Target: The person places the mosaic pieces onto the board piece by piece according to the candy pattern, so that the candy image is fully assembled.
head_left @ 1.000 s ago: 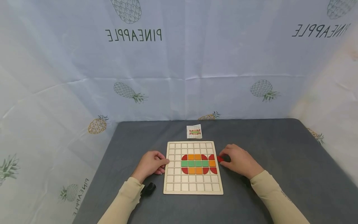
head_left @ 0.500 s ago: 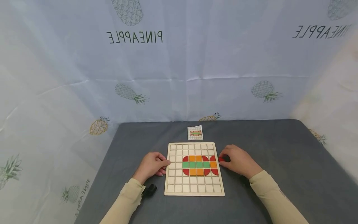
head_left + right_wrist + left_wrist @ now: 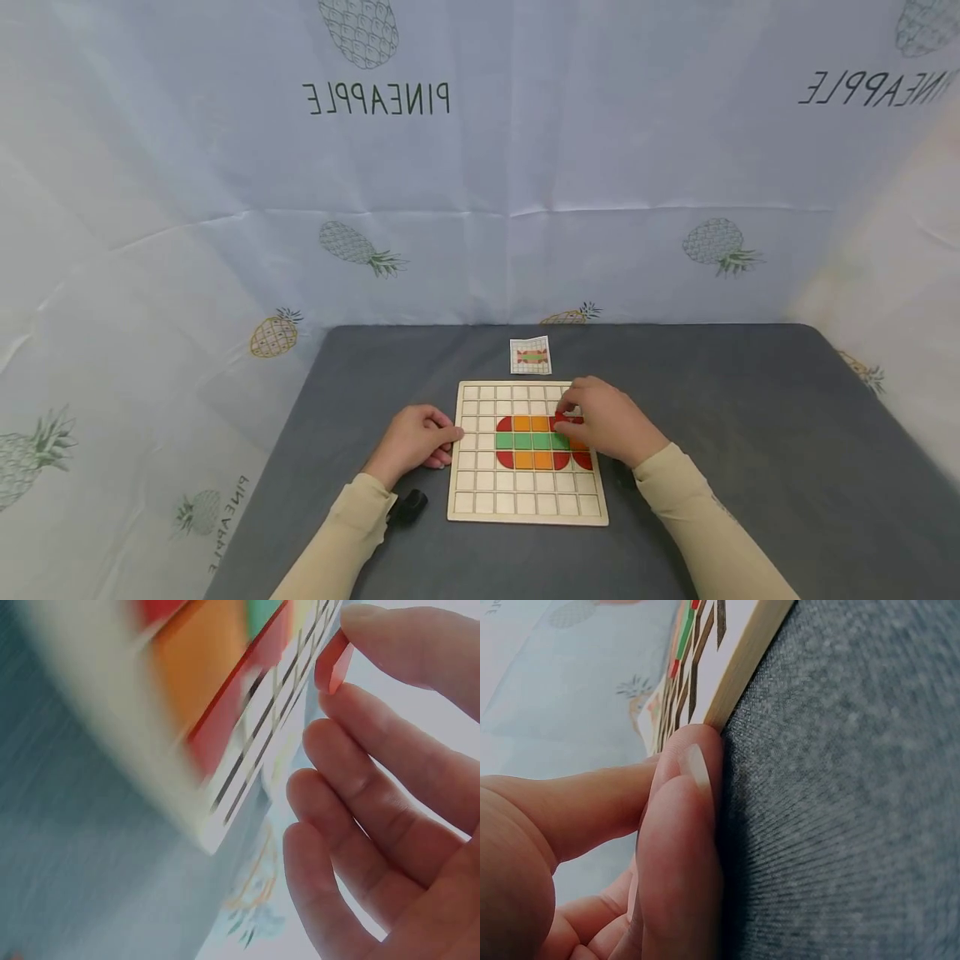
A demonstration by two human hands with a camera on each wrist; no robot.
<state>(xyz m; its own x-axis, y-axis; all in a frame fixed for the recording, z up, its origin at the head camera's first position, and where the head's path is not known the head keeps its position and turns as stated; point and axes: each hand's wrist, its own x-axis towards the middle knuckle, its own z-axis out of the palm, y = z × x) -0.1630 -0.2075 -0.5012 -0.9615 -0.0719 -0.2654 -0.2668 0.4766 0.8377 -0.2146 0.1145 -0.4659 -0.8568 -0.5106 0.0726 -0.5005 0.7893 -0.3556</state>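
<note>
A wooden grid board [image 3: 514,503] lies on the dark table, with red, orange and green tiles forming a pattern in its middle and right. My right hand [image 3: 611,421] is over the board's right part, hiding some of the tiles. Between its thumb and index finger it pinches a small red tile [image 3: 334,663], held above the board; the other fingers are loosely bent. At the board's left edge, my left hand [image 3: 415,440] grips the rim with thumb and finger. The left wrist view shows a fingertip [image 3: 694,746] against the board's side.
A small paper card [image 3: 531,356] printed with a similar coloured pattern lies behind the board. The dark table [image 3: 720,392] extends to both sides. Behind it hangs a pale cloth [image 3: 592,150] with pineapple prints.
My right hand has moved left from beside the board to over its right part, carrying the red tile. The left hand stays at the board's left edge. The head view has shifted slightly.
</note>
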